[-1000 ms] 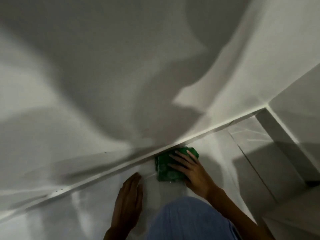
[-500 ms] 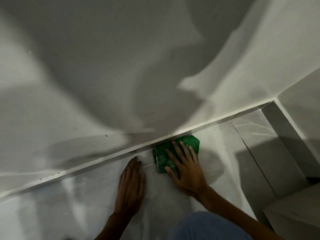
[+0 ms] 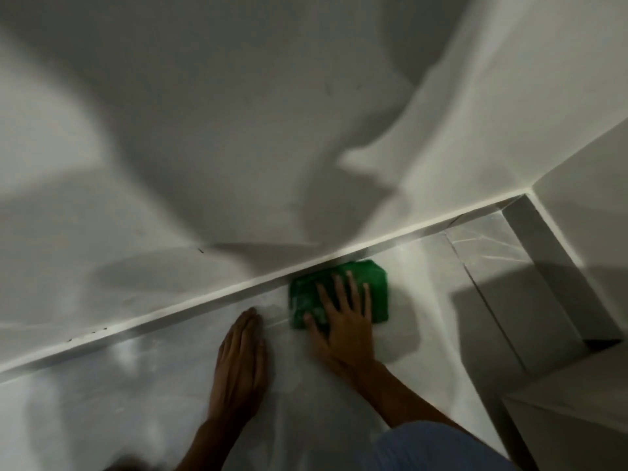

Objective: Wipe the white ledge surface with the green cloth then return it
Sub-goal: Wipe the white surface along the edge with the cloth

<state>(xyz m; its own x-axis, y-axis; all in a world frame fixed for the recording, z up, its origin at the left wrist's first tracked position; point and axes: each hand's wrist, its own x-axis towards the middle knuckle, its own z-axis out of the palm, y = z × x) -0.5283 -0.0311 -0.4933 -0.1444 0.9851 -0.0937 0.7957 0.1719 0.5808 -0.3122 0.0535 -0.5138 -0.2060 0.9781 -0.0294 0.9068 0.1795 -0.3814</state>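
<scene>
A folded green cloth (image 3: 375,283) lies flat on the glossy white ledge (image 3: 136,385), right against the raised white strip at the foot of the wall. My right hand (image 3: 343,321) presses down on the cloth with fingers spread, covering its middle and lower left. My left hand (image 3: 241,362) rests palm down on the bare ledge just left of the cloth, fingers together, holding nothing.
A white wall (image 3: 238,130) rises behind the ledge, crossed by dark shadows. At the right the ledge ends at a corner with a grey upright panel (image 3: 557,273) and a lower white block (image 3: 577,409). A blue-clad knee (image 3: 441,450) shows at the bottom.
My right hand has slid the cloth to the right along the wall strip and now lies flatter on it. My left hand has stayed planted on the ledge.
</scene>
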